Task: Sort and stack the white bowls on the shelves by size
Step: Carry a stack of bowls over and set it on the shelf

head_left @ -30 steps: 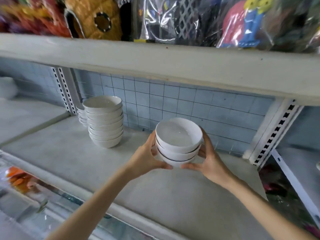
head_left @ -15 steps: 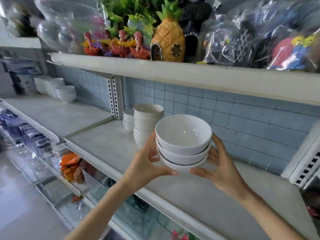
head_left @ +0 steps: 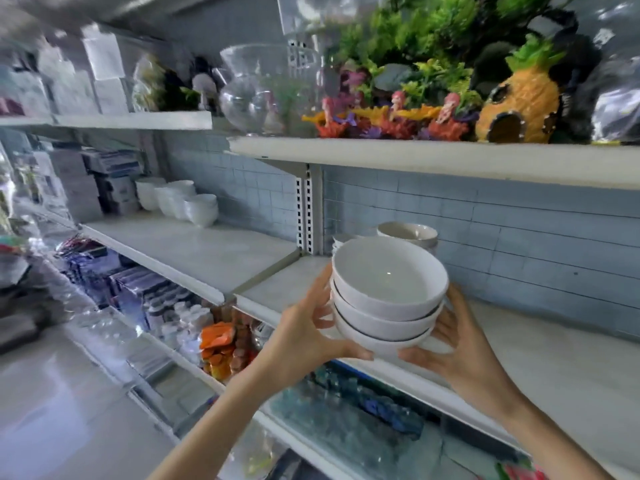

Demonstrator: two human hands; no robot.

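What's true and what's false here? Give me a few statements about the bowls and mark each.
1. The left hand and the right hand together hold a stack of three white bowls. True.
2. There is water in the stack. False: the top bowl is empty.
3. The held stack rests on a board. False: the hands carry it in the air in front of the shelf.
4. A group of white bowls stands further left. True.
5. A pineapple ornament sits on the upper shelf. True.

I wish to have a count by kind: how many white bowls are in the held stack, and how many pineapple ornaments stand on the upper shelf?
White bowls in the held stack: 3
Pineapple ornaments: 1
Total: 4
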